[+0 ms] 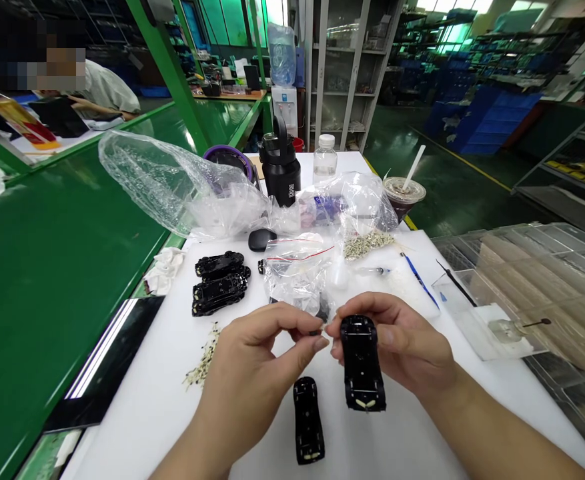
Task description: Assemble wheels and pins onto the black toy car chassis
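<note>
Right hand (412,343), model car (363,363) — black (cream-tipped)

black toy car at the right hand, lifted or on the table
Lifted: the right hand grips the black toy car, fingers behind it, thumb at its edge.

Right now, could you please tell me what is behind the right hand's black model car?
Fingers of the right hand show past the left edge of the black model car; what lies directly behind it is covered.
</note>
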Demonstrator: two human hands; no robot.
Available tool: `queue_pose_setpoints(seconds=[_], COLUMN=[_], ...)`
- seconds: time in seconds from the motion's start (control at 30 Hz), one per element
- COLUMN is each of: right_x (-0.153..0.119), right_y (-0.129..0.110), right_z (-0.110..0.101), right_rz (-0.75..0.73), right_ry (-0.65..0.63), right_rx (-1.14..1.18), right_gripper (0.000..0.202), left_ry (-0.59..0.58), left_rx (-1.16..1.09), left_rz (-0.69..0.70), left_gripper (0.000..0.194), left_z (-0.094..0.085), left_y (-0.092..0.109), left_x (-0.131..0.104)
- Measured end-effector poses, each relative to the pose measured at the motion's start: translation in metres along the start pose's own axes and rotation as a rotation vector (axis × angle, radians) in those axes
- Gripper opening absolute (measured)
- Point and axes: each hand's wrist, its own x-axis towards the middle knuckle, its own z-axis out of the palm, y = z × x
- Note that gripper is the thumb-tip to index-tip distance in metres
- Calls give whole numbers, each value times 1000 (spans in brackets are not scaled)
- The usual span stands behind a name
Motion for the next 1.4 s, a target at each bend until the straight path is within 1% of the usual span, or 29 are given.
queue_pose_setpoints(seconds=[0.1,0.4,0.53,0.63,0.77,0.9,1.0,1.1,1.23,1.4], right_x=[0,1,0,0,1,1,0,-2,-1,3], right_y=[0,0,0,-1,0,1,1,1,0,1], right_z=[0,0,0,1,4,7,10,14,13,9], right_rz=[-2,1,-1,-10,7,14,0,-14,9,16], right_ry=[-10,-22,-25,-18,55,119,148,180,204,234], right_rx=[1,3,8,6,23,96,138,163,207,239], right_gripper=[24,25,25,25,24,21,24,27,22,22], left_ry=[16,109,139,152,198,214,196,159,136,117], left_rx=[92,340,401,377,378,409,422,427,444,455], left_rz=[61,351,429,445,420,485,528,526,527,520], left_gripper=[2,10,9,11,10,7,8,9,11,11], left_z=[1,4,5,6,5,6,7,8,9,10], left_y=[1,5,5,2,0,-1,-3,-5,-6,-6], left_x=[0,3,1,1,1,3,4,4,4,5])
